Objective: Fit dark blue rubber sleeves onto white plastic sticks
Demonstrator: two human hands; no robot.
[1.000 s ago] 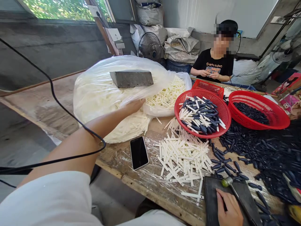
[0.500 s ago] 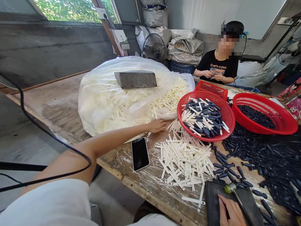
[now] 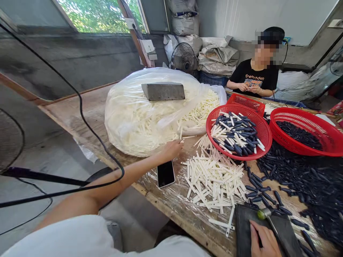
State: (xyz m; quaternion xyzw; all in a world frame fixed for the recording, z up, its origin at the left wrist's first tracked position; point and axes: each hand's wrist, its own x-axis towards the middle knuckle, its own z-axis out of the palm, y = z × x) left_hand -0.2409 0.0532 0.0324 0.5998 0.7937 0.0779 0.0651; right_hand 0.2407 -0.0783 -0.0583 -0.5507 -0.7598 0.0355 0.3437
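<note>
My left hand (image 3: 173,149) is closed on white strips beside a large clear plastic bag (image 3: 125,117) full of pale strips. Just below it lies a phone (image 3: 165,174). A loose pile of white strips (image 3: 214,178) spreads to its right. My right hand (image 3: 265,238) rests on a dark block (image 3: 243,225), near a hammer (image 3: 264,213) with a greenish head; its fingertips are partly bent, and whether it grips anything is hidden. Dark handles (image 3: 268,198) lie past the block.
A red basket (image 3: 265,137) holds dark handles with white strips. Another red basket (image 3: 327,137) holds dark pieces. A metal wedge (image 3: 166,91) sits on the bag. A black cable (image 3: 80,103) hangs at left. Across the table sits a person (image 3: 254,80) near a fan (image 3: 183,59).
My left hand has drawn back a little from the bag's edge toward the phone, with its fingers now closed on strips. The whole view has shifted. My right hand stays on the block.
</note>
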